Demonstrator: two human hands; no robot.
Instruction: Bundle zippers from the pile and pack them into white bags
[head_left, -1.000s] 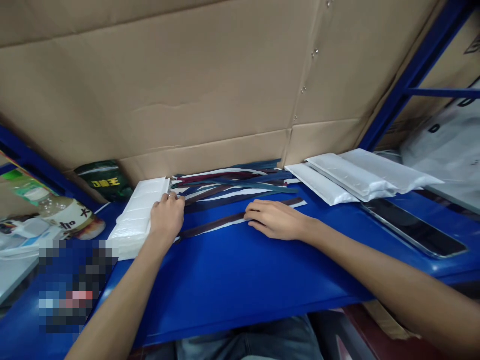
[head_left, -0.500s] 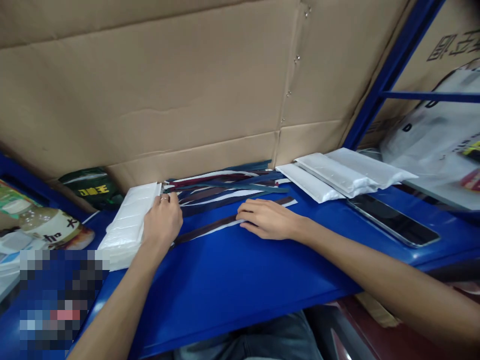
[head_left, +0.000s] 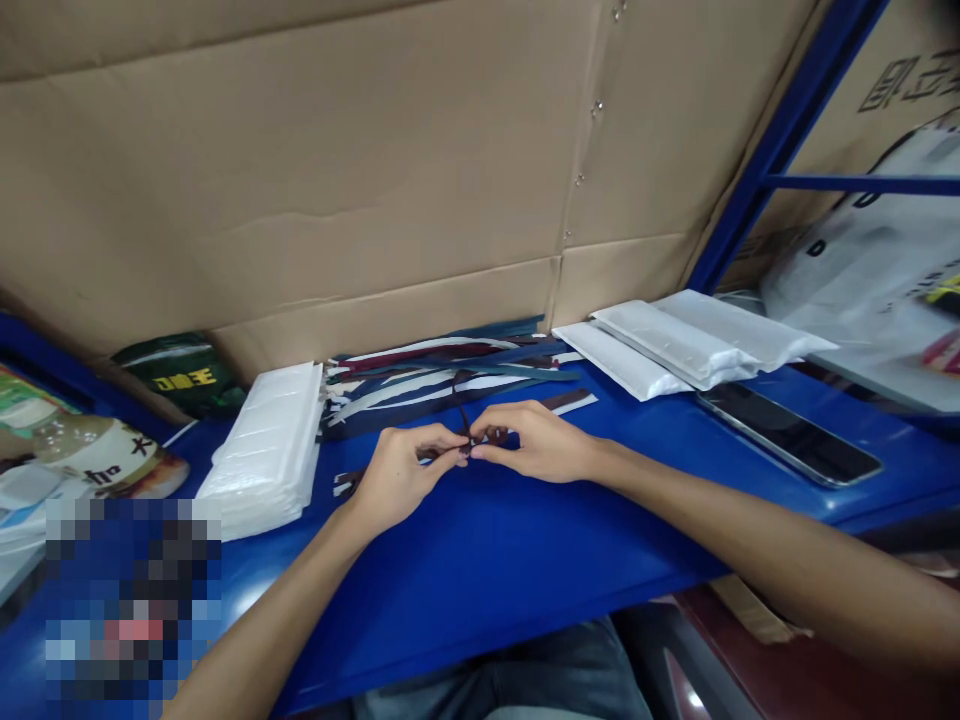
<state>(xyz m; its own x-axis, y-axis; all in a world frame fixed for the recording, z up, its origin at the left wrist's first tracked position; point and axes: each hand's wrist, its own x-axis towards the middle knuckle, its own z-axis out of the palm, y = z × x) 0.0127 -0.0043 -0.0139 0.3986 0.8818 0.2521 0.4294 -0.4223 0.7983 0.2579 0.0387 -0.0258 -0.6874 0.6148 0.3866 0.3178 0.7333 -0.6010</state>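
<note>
Where fingers meet: thin dark cord is pinched by left hand and right hand (both equally near).
Cord axis: pointed away, toward piled strips.

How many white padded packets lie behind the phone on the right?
3 visible: the left flat, white, padded packet, the middle packet partly covering it, and the right packet. More may be hidden underneath.
</note>
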